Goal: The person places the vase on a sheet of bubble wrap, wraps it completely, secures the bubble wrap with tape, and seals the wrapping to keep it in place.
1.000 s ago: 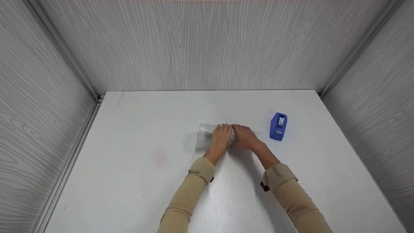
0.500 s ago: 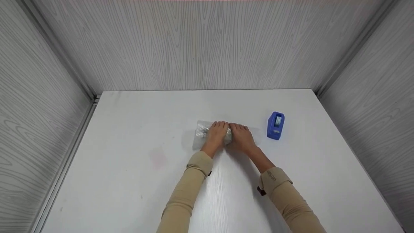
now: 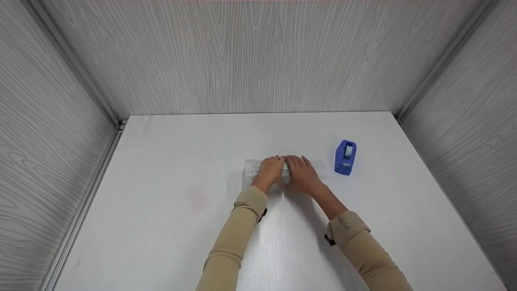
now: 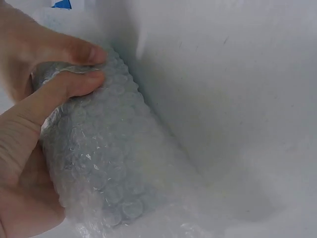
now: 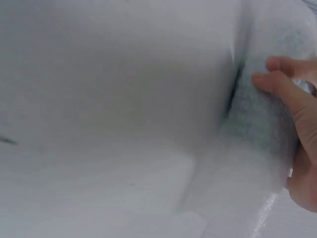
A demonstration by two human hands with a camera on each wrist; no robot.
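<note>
Grip of left hand (image 3: pixel 271 169) and right hand (image 3: pixel 303 174) clamps bubble wrap (image 4: pixel 109 144); lettering (image 3: pixel 344 223) on right cuff (image 3: pixel 352 227) is illegible.

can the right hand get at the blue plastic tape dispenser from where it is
Probably yes: the blue dispenser sits just off to the right hand's right, with nothing tall between them. That hand grips the clear bubble-wrapped bundle, though, and would likely have to let go first.

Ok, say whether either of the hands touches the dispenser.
No, the left hand and right hand hold the bubble wrap, while the dispenser stands apart.
</note>
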